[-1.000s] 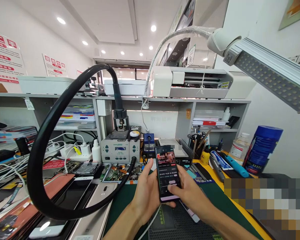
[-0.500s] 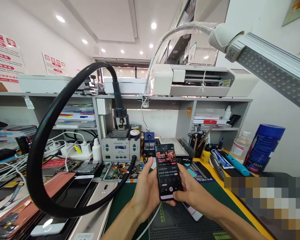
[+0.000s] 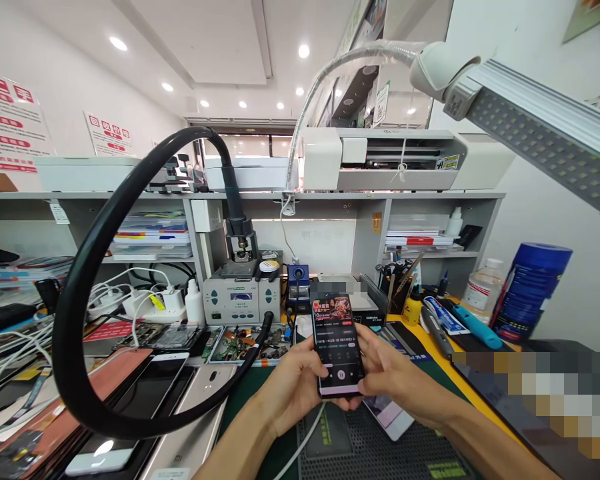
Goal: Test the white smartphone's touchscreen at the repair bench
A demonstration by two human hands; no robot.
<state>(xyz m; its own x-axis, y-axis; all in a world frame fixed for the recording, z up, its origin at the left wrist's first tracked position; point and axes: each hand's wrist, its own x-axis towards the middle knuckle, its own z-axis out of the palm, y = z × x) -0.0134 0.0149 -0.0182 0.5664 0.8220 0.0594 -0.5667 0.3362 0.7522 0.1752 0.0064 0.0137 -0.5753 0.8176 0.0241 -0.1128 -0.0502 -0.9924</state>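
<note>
Black slab-shaped lit-screen smartphone, clamped between bare left hand and right hand above black textured mat, could drop onto it if thumb grip slackens.

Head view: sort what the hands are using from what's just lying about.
In use:
- lit phone, held in both hands
- left hand, thumb at the screen
- right hand, at the phone's other side

Lying about, untouched:
- gold phone
- circuit boards
- yellow bottle
- blue canister

phone | dark | screen lit | portrait, slightly tilted | held up
</note>
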